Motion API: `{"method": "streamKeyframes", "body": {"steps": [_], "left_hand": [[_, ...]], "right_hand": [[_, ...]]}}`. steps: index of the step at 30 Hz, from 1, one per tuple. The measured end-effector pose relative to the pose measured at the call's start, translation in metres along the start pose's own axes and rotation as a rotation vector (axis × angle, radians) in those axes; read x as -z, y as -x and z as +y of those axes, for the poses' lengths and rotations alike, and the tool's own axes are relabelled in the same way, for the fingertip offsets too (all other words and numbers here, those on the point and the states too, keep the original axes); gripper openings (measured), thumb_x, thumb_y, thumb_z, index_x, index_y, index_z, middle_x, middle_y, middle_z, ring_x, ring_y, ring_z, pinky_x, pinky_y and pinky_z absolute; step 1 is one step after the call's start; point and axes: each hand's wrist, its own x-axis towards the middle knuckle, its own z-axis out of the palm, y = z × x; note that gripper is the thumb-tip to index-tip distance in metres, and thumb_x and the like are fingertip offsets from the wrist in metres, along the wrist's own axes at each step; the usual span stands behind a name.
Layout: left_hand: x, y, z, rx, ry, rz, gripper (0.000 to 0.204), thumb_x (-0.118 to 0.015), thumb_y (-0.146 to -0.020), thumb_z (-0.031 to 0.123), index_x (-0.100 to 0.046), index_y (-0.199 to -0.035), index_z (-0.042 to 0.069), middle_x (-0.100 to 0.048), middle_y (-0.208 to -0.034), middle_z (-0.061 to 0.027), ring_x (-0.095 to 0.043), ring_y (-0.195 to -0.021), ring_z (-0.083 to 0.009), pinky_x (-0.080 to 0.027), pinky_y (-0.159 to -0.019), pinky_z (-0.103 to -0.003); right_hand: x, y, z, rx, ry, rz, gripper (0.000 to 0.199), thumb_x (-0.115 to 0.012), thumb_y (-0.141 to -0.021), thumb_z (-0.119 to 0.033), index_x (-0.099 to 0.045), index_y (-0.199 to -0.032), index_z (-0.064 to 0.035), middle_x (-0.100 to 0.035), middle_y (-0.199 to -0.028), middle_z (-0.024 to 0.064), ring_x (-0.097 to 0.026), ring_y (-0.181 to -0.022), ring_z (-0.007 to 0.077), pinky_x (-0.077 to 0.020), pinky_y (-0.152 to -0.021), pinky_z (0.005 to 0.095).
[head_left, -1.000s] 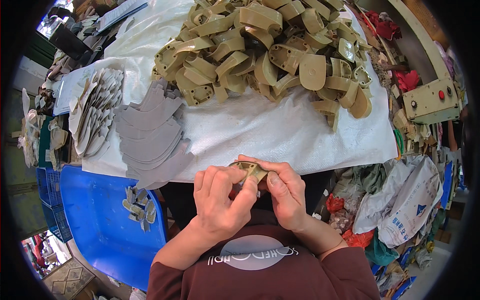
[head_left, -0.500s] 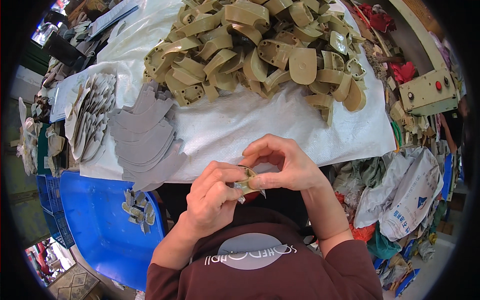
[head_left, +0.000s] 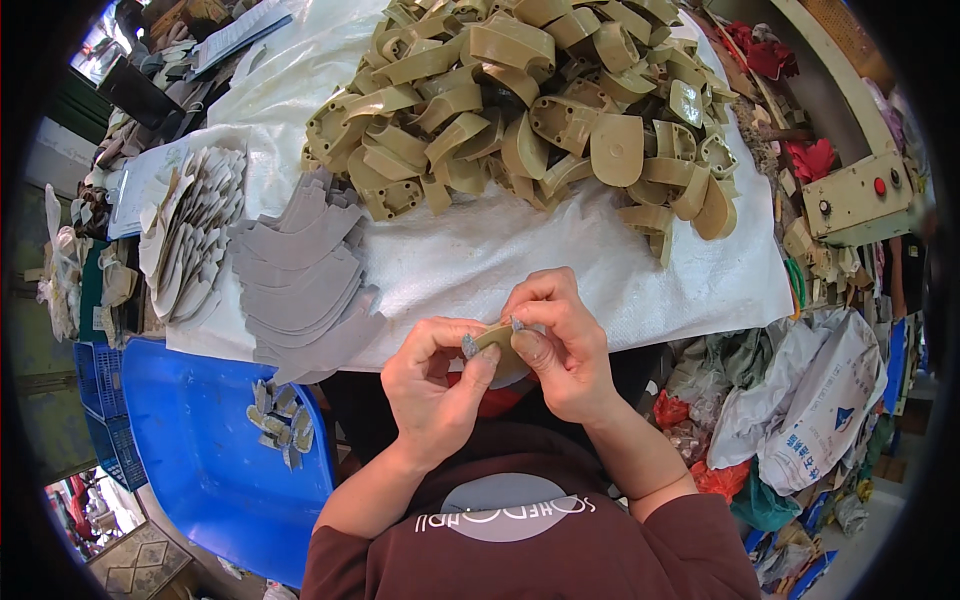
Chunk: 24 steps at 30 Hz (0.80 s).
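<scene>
We pinch the tan heel piece [head_left: 497,343] between left hand [head_left: 437,388] and right hand [head_left: 565,345], pressing its grey lining flat just off the bench's [head_left: 480,260] near edge.

Count of items in view

Two hands, left [head_left: 435,385] and right [head_left: 562,345]; one tan heel piece [head_left: 497,342] held; one blue crate [head_left: 205,455] at 8 o'clock; one control box [head_left: 858,197] at 3 o'clock.
</scene>
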Motion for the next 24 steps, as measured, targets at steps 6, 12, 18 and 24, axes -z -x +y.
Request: {"method": "streamKeyframes", "body": {"steps": [6, 12, 18, 24], "left_hand": [[-0.003, 0.0, 0.004, -0.092, -0.216, -0.04, 0.015, -0.068, -0.08, -0.004, -0.058, -0.089, 0.0, -0.064, -0.092, -0.0114, -0.061, -0.078, -0.0131, -0.05, -0.067, -0.025], [-0.002, -0.009, 0.013, -0.365, -0.589, -0.017, 0.021, -0.077, -0.069, 0.002, -0.062, -0.082, 0.005, -0.06, -0.095, -0.0091, -0.056, -0.093, -0.0271, -0.048, -0.076, -0.034], [0.007, -0.012, 0.006, -0.693, -0.672, -0.107, 0.024, -0.079, -0.061, 0.005, -0.064, -0.079, 0.009, -0.058, -0.097, -0.0056, -0.053, -0.094, -0.0281, -0.046, -0.077, -0.036], [0.016, -0.005, -0.004, -0.483, -0.396, -0.245, 0.039, -0.066, -0.082, 0.031, -0.061, -0.114, 0.01, -0.05, -0.12, -0.015, -0.047, -0.111, -0.0279, -0.043, -0.085, -0.038]], "right_hand": [[0.004, -0.008, -0.007, 0.056, 0.124, -0.051, 0.013, -0.066, -0.083, -0.014, -0.056, -0.089, -0.0077, -0.057, -0.092, 0.0066, -0.047, -0.087, 0.0235, -0.0374, -0.077, 0.0341], [0.007, 0.001, -0.004, 0.033, -0.026, -0.058, 0.021, -0.07, -0.081, -0.02, -0.058, -0.093, -0.0073, -0.057, -0.092, 0.0052, -0.049, -0.095, 0.023, -0.0378, -0.085, 0.0347], [0.028, -0.008, -0.009, -0.284, -0.208, -0.219, 0.043, -0.071, -0.081, -0.02, -0.058, -0.118, -0.004, -0.062, -0.108, 0.0088, -0.054, -0.107, 0.0194, -0.041, -0.095, 0.0335], [0.035, -0.009, 0.0, -0.022, -0.1, -0.219, 0.068, -0.08, -0.07, -0.011, -0.048, -0.129, -0.0065, -0.066, -0.109, 0.0121, -0.06, -0.101, 0.0239, -0.0457, -0.089, 0.0344]]}}
